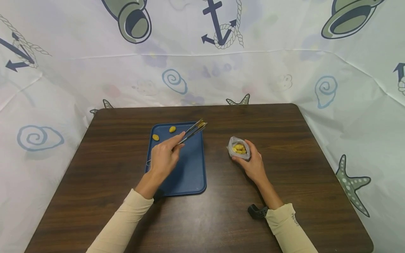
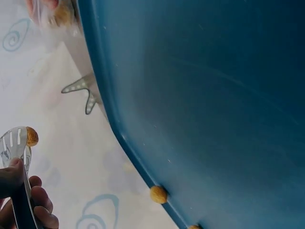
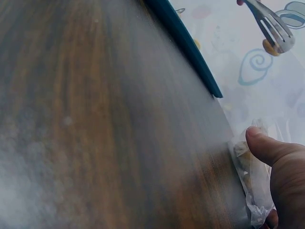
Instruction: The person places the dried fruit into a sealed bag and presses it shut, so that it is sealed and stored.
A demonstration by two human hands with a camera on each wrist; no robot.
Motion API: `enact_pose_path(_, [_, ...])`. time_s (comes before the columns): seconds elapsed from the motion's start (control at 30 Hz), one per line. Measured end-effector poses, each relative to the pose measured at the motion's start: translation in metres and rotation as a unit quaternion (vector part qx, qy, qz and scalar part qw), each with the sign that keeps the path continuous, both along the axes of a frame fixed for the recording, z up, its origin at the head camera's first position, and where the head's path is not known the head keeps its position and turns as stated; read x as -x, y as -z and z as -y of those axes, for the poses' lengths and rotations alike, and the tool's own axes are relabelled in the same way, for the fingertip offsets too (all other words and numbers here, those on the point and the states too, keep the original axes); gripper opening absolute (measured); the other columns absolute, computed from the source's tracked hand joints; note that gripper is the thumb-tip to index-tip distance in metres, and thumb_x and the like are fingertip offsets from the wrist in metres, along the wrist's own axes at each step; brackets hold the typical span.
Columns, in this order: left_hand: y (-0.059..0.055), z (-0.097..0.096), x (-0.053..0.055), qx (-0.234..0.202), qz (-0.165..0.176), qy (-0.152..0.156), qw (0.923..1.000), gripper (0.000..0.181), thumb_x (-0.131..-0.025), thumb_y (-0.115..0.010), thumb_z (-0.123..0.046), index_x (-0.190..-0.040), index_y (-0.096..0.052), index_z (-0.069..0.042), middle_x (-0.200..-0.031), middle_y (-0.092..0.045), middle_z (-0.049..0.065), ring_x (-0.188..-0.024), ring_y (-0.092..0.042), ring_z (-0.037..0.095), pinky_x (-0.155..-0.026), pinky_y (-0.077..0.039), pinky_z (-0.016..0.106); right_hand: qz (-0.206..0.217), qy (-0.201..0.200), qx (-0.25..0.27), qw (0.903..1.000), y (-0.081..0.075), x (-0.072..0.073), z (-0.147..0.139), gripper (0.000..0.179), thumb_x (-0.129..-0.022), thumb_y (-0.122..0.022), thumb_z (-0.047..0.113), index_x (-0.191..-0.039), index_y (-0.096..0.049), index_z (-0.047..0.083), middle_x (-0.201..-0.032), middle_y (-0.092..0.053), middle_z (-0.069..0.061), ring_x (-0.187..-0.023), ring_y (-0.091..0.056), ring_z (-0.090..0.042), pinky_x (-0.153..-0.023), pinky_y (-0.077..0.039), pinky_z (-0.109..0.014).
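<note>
My left hand grips metal tongs above the far part of a blue tray. Between the tong tips is a yellow-brown, oval, nut-like piece, held near the tray's far right corner. The slotted tong head shows in the left wrist view. Two similar pieces lie at the tray's far end, one at the back and one at the left. To the right of the tray, my right hand holds an open clear plastic bag with thumb and fingers; several pieces are inside.
Beneath everything is a dark wood-grain table. A white cloth with sea prints hangs behind it and around its sides. A black band sits on the right wrist.
</note>
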State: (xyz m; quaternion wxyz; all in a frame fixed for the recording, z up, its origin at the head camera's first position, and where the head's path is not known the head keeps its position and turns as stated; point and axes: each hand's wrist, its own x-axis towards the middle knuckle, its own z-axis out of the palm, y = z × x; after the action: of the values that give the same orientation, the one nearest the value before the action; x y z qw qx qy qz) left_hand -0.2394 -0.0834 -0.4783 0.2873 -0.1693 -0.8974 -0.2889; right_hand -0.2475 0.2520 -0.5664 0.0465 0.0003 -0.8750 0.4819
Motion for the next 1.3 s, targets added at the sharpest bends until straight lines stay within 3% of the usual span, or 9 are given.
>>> enact_pose_path(0.3, [-0.003, -0.016, -0.008, -0.004, -0.002, 0.025, 0.9997, 0.041, -0.089, -0.081, -0.012, -0.129, -0.074, -0.014, -0.112, -0.08, 0.008, -0.076, -0.077, 0.025, -0.051, -0.05, 0.037, -0.003, 0.002, -0.004, 1.0, -0.001, 0.0, 0.0, 0.089, -0.085, -0.085, 0.039, -0.158, -0.039, 0.019, -0.156, -0.049, -0.013, -0.143, -0.041, -0.047, -0.115, -0.032, -0.066])
enact_pose_path(0.63, [-0.001, -0.033, -0.01, 0.001, 0.003, 0.053, 0.9986, 0.042, -0.088, -0.082, -0.011, -0.129, -0.075, -0.016, -0.116, -0.079, 0.006, -0.09, -0.079, 0.025, -0.063, -0.06, 0.043, -0.014, 0.001, -0.008, 0.9999, 0.001, 0.0, -0.002, 0.089, -0.085, -0.085, 0.04, -0.158, -0.039, 0.018, -0.156, -0.049, -0.013, -0.141, -0.043, -0.047, -0.114, -0.033, -0.066])
enact_pose_path(1.1, [0.005, -0.059, -0.016, 0.013, 0.028, 0.091, 0.9953, 0.043, -0.09, -0.078, -0.009, -0.132, -0.073, -0.016, -0.12, -0.078, 0.005, -0.078, -0.077, 0.019, -0.055, -0.053, 0.034, -0.015, 0.001, -0.002, 0.9999, 0.004, -0.002, 0.001, 0.088, -0.084, -0.086, 0.037, -0.157, -0.04, 0.021, -0.152, -0.053, -0.015, -0.139, -0.045, -0.047, -0.112, -0.035, -0.066])
enact_pose_path(1.3, [0.006, -0.077, -0.013, 0.024, 0.032, 0.109, 0.9932, 0.041, -0.09, -0.079, -0.01, -0.131, -0.074, -0.016, -0.119, -0.078, 0.005, -0.083, -0.078, 0.021, -0.06, -0.058, 0.037, -0.013, 0.001, 0.0, 0.9999, 0.002, -0.001, -0.003, 0.089, -0.084, -0.086, 0.038, -0.157, -0.039, 0.022, -0.152, -0.053, -0.015, -0.141, -0.042, -0.048, -0.113, -0.033, -0.067])
